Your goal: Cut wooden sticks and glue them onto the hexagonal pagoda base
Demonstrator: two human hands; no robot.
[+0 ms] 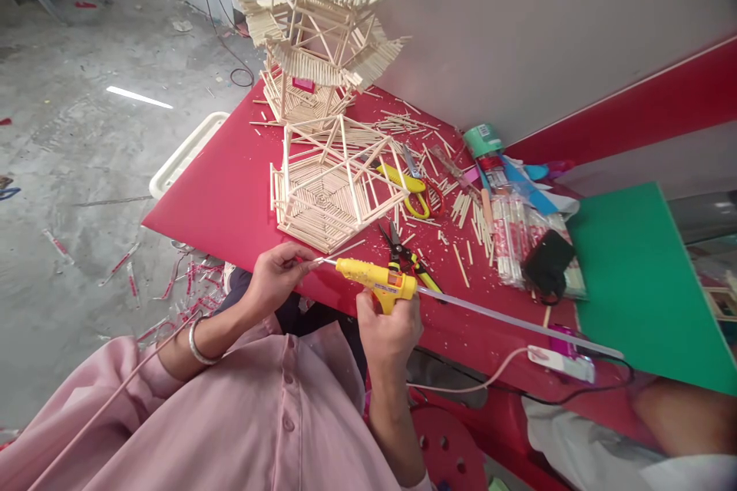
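In my right hand (391, 326) is a yellow hot glue gun (374, 278), its nozzle pointing left. A long translucent glue stick (507, 314) sticks out of its back. My left hand (285, 270) is closed in a pinch at the nozzle tip, on what looks like a thin wooden stick (348, 246). Just beyond both hands stands an open frame of wooden sticks (322, 196) on a many-sided stick base. Behind it rises a tiered pagoda model (328, 31) with stick roofs. Black-and-yellow pliers (411, 257) lie right beside the glue gun.
On the red table (213, 192) lie yellow scissors (418, 196), loose sticks (461, 215), wrapped stick packs (510, 238), a black adapter (549, 265) and a green board (645, 276). A white power strip (561, 363) trails cords. Another person's arm (685, 414) is at lower right. Wrappers litter the floor.
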